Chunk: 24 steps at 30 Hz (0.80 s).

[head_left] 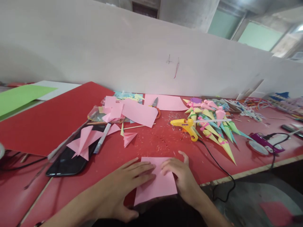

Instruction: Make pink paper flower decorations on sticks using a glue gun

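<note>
A pink sheet point(163, 186) lies at the near edge of the red tabletop point(151, 142), around the middle from left to right, with its near edge reaching that of the tabletop. The person's left hand point(131, 178) lies over its left side, the fingers stretched out and slightly apart, the thumb well away from them toward the near side. The right hand point(181, 176) rests on its far right part, the fingers bent onto the paper and one finger lifted away from the others. Neither hand is clamped on the sheet.

Beyond the right hand, a yellow glue gun point(186, 125) lies beside a pile of colored paper cones point(213, 126), its black cord point(216, 162) running over the near edge. To the left, a folded pink piece point(85, 142) and a marker point(102, 138) rest on a glossy black object point(68, 162). Orange-handled scissors point(156, 107) lie farther back, partly covered by a pink strip point(140, 112).
</note>
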Available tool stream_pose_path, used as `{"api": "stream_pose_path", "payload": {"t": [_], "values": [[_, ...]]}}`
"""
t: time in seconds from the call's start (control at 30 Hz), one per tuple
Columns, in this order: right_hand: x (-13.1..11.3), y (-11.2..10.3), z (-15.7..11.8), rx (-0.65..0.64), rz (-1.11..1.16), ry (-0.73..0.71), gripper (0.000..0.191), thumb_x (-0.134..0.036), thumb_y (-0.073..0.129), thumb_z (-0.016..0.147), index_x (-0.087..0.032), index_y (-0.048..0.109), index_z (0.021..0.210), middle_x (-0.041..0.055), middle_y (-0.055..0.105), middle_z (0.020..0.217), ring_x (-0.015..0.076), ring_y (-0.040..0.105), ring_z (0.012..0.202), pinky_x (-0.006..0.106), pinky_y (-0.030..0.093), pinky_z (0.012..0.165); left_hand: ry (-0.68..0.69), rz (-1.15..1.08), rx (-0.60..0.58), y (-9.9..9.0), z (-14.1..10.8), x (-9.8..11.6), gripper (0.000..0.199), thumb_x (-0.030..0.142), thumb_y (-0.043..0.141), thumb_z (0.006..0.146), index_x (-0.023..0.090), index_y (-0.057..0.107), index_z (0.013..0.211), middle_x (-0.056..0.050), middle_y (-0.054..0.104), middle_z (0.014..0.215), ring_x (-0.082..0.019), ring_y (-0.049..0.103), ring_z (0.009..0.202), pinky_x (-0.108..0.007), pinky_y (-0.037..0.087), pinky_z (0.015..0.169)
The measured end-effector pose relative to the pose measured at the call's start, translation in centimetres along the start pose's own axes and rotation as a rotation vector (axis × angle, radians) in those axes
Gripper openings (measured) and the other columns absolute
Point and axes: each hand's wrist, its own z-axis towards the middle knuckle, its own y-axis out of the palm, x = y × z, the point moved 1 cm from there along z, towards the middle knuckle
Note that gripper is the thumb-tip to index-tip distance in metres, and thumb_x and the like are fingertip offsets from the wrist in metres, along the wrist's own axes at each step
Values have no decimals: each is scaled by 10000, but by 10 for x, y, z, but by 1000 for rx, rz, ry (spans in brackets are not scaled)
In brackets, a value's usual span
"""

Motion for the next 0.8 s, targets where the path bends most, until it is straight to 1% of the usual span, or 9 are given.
{"api": "stream_pose_path", "payload": {"t": [0.07, 0.13, 0.2, 0.27, 0.37, 0.5, 0.63, 0.73, 0.8], "values": [[1, -2, -1, -44, -65, -44, 227, -35, 489, 805, -234, 598, 814, -9, 680, 981, 153, 601, 987, 445, 118, 1044, -19, 72, 28, 10, -2, 1, 773, 288, 678, 654, 304, 394, 1373, -40, 403, 1457, -276, 399, 1308, -481, 255, 1114], [1, -4, -5, -50, -148, -113, 197, -84, 552, 792, -243, 612, 892, 34, 639, 1094, 188, 551, 1081, 436, 168, 1034, -71, 138, 68, 20, -4, 4, 692, 217, 640, 655, 273, 466, 1323, -51, 479, 1403, -279, 444, 1265, -465, 324, 1081], [1, -5, -10, -36, -218, -193, 205, -126, 603, 780, -243, 618, 948, 58, 609, 1141, 203, 522, 1107, 415, 218, 1029, -114, 190, 111, 26, -5, 9, 621, 191, 617, 670, 256, 507, 1277, -61, 543, 1331, -281, 495, 1194, -443, 399, 1016], [1, -5, -15, -23, -271, -259, 203, -147, 614, 788, -245, 624, 966, 58, 612, 1117, 196, 532, 1061, 399, 262, 1021, -142, 217, 151, 27, -6, 14, 554, 197, 596, 718, 256, 511, 1263, -61, 597, 1242, -254, 553, 1095, -392, 449, 947], [1, -5, -20, -25, -291, -312, 183, -149, 571, 831, -244, 631, 975, 35, 646, 1009, 163, 570, 917, 377, 337, 982, -145, 247, 184, 23, -7, 22, 468, 215, 583, 772, 253, 530, 1236, -46, 660, 1101, -215, 620, 947, -331, 491, 844], [1, -7, -19, -54, -278, -318, 182, -172, 524, 879, -218, 637, 1013, 34, 675, 958, 155, 582, 859, 290, 451, 823, -91, 330, 279, 20, -10, 22, 353, 146, 534, 808, 240, 587, 1143, -26, 696, 1026, -194, 659, 858, -298, 522, 747], [2, -8, -18, -93, -390, -389, 275, -170, 518, 891, -290, 621, 1116, 35, 665, 1065, 173, 575, 906, 302, 464, 799, -2, 389, 327, 24, -15, 16, 320, 152, 474, 881, 258, 572, 1166, -6, 707, 1038, -179, 670, 863, -289, 533, 759], [3, -6, -18, -94, -370, -393, 203, -211, 535, 897, -284, 648, 1050, 19, 668, 1077, 170, 566, 926, 292, 463, 801, 29, 385, 341, 25, -17, 15, 295, 190, 452, 914, 252, 575, 1175, -10, 711, 1042, -182, 677, 853, -300, 544, 754], [2, -6, -18, -100, -306, -349, 179, -226, 508, 915, -261, 661, 1001, 13, 679, 1036, 157, 571, 902, 274, 462, 787, 15, 340, 375, 24, -17, 15, 270, 236, 428, 935, 251, 600, 1144, -4, 723, 999, -172, 681, 829, -287, 551, 738]]}}
